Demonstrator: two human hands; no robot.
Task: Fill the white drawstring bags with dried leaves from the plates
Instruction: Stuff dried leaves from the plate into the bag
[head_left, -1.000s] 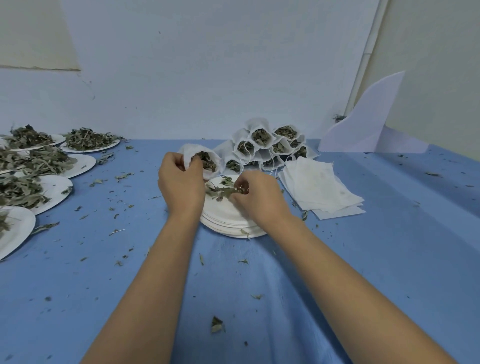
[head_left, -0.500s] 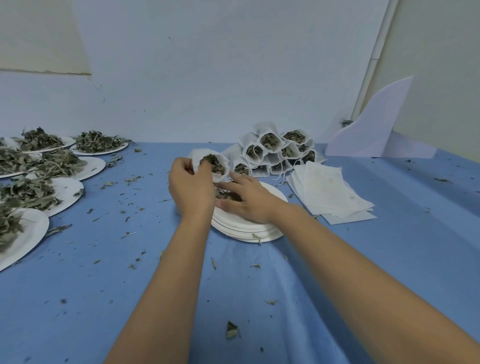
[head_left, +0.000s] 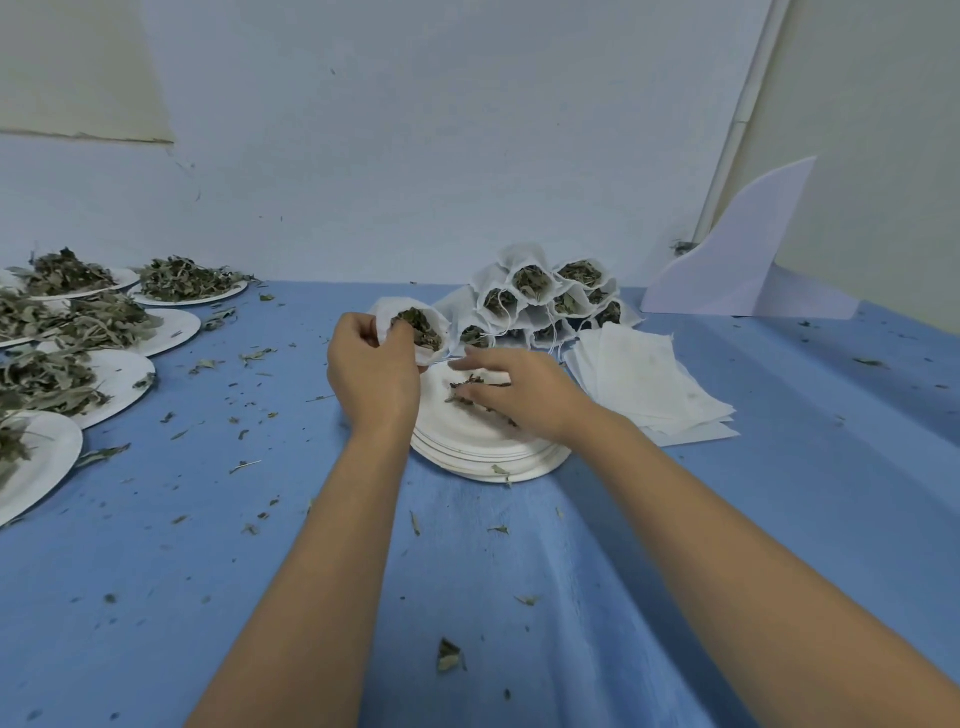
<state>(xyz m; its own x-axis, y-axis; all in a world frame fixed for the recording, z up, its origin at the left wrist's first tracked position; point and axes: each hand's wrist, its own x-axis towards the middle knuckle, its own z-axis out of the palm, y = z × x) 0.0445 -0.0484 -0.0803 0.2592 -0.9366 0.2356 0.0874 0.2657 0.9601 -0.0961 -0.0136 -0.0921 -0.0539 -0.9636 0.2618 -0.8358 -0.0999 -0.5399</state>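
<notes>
Centrally: left hand (head_left: 371, 376) grips filled bag (head_left: 388, 310); right hand (head_left: 522, 397), fingers straight, touches leaves (head_left: 466, 385) on plate stack (head_left: 483, 461). Bag pile (head_left: 535, 288) behind, loaded plates (head_left: 124, 370) along bench's (head_left: 208, 519) left edge.

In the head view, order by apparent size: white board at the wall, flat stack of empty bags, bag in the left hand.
White curved board at the wall
Flat stack of empty white cloth bags, nearly as large
Leaf-filled white drawstring bag in the left hand

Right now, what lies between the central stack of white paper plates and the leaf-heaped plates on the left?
Head view: only blue tablecloth strewn with dried leaf crumbs.
</notes>
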